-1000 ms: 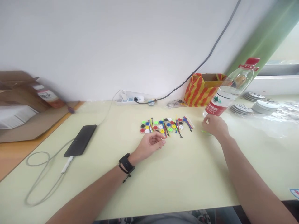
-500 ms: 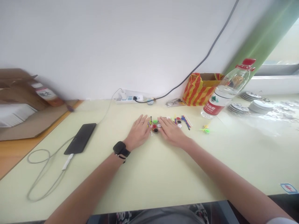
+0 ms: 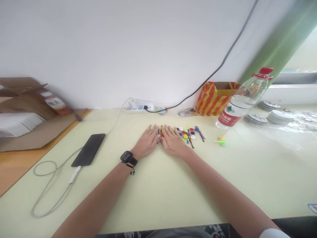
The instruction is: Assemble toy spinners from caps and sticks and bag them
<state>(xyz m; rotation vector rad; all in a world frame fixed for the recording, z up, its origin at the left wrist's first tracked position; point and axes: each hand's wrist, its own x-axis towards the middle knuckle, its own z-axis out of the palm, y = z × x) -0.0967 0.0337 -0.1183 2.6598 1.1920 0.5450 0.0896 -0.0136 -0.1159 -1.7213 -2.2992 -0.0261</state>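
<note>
Both hands are down among the colours! The left hand (image 3: 146,142) lies flat, palm down, fingers straight and holding nothing that shows; the right hand (image 3: 172,140) is spread alongside it, fingers out long, nothing pinched. Only a narrow gap parts the thumbs, and a sliver of bright pieces peeks through. How firmly the palms press, there's no telling.

The coloured discs (image 3: 185,136) and arrow-tipped sticks (image 3: 191,140) sit mid-table, partly hidden under the right hand and running out beyond it. They look like light, hard plastic, likely to skid on this smooth tabletop (image 3: 173,191). A disc should lift best by its rim, a stick by a pinch at its middle; the thin sticks could well bend. Off to the right, a green-and-yellow piece (image 3: 222,143) lies alone.

Over to the containers! The big clear bottle (image 3: 229,118), red cap on, is part-filled with clear liquid. Just behind it, the striped bag (image 3: 210,99) gapes at the top, contents out of sight. On the far left, a cardboard box (image 3: 27,86) shows a white stack (image 3: 18,124), and beside it a smaller bottle (image 3: 55,103) holds orange-brown liquid.
</note>
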